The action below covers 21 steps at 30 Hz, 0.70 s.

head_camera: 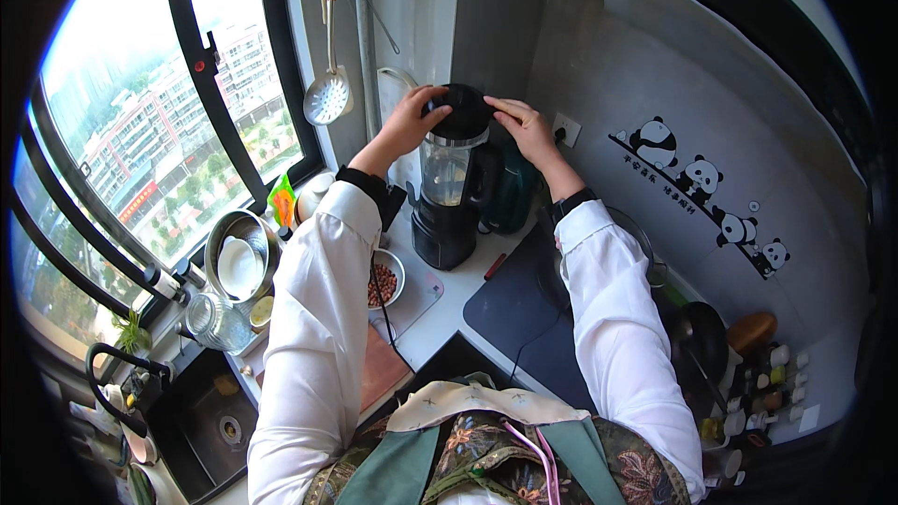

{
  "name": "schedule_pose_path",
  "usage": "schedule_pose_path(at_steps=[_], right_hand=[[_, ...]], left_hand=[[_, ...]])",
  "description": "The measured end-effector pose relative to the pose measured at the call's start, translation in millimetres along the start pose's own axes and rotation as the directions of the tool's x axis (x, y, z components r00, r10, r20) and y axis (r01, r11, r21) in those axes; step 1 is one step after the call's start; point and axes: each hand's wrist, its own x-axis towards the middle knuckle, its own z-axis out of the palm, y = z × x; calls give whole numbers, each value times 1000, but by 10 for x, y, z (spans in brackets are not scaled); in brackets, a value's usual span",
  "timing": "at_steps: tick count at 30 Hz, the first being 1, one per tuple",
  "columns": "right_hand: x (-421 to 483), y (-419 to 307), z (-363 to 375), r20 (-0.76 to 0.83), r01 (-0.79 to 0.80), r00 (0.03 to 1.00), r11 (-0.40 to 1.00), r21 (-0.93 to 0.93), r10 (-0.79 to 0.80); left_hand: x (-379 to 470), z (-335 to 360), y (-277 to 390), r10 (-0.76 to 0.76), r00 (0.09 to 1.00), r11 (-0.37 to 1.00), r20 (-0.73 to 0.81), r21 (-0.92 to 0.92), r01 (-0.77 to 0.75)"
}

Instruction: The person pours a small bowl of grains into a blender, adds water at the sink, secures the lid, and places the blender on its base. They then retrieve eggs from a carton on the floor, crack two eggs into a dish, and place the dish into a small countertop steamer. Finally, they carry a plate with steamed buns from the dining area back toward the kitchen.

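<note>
A countertop blender with a black base stands on the white counter near the corner. Its clear jug has a metal band at the top and something pale inside. On top sits a black lid. My left hand grips the lid's left side, thumb and fingers over its edge. From the right, the fingertips of my right hand rest against the lid's opposite edge. The jug's black handle points to the right. Below the base is a white bowl of reddish-brown nuts or beans.
A dark green appliance stands behind the blender. To the right lie a dark mat and a small red object. At the left are a metal basin, a glass jar and a sink. A skimmer hangs above.
</note>
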Motion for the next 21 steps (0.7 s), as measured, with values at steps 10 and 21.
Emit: schedule_pose_path(at_steps=[10, 21], right_hand=[[-95, 28, 44, 92, -56, 994, 995, -84, 64], [-296, -241, -36, 316, -38, 931, 911, -410, 181]], left_hand=[[-191, 84, -47, -48, 998, 991, 30, 123, 44], [-293, 228, -258, -31, 997, 974, 71, 225, 14]])
